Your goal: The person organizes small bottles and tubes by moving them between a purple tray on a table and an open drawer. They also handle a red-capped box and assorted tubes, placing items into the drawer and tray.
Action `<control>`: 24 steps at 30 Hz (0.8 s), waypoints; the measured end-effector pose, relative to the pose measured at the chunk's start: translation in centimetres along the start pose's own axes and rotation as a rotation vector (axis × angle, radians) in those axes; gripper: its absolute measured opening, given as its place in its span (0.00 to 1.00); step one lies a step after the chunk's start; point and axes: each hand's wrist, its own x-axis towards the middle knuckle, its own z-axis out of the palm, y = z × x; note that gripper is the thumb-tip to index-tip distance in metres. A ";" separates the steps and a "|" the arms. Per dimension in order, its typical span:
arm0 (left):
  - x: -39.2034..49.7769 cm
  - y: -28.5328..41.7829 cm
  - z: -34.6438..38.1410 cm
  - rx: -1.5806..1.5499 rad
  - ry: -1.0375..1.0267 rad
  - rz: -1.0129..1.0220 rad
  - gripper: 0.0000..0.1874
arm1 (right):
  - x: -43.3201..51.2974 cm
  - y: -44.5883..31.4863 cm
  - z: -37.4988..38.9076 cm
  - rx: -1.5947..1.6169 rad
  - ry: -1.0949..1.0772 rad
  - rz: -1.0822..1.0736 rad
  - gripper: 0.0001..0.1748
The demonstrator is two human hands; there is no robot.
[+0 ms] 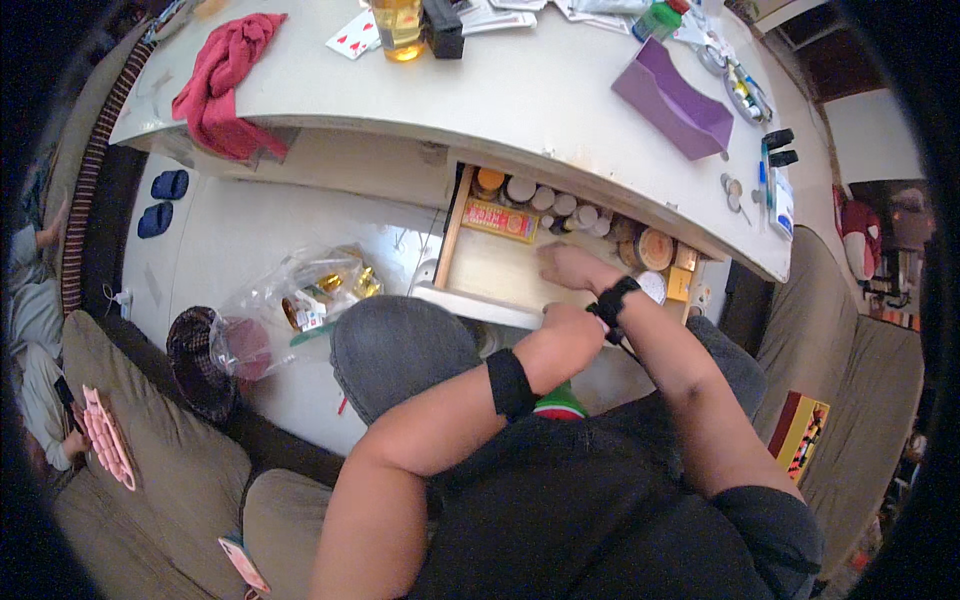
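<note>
A drawer (pixel 487 301) stands pulled out under the white desk (pixel 450 82). My right hand (pixel 574 266), blurred and wearing a black wristband, is inside it over the bare part of its bottom. My left hand (pixel 566 337) is at the drawer's front edge, close beside the right wrist; a small dark object with a cord lies between them, and whether I hold it is unclear. Several round-lidded jars (pixel 521 189) line the drawer's back, with a red and yellow box (pixel 499 220) before them. At the right are a round tin (pixel 652 247), a white-lidded container (pixel 651 286) and a yellow box (pixel 679 283).
On the desk are a purple tray (pixel 675 105), a red cloth (pixel 225 82), a bottle of yellow liquid (pixel 400 30) and playing cards (pixel 352 36). A clear plastic bag (pixel 277 300) overhangs a dark basket (pixel 196 360) by my knee. Another person (pixel 34 322) is at the far left.
</note>
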 end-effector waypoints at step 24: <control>-0.1 -0.9 -1.4 0.007 -0.102 0.055 0.09 | -6.0 6.3 -34.9 -0.242 1.062 -0.024 0.16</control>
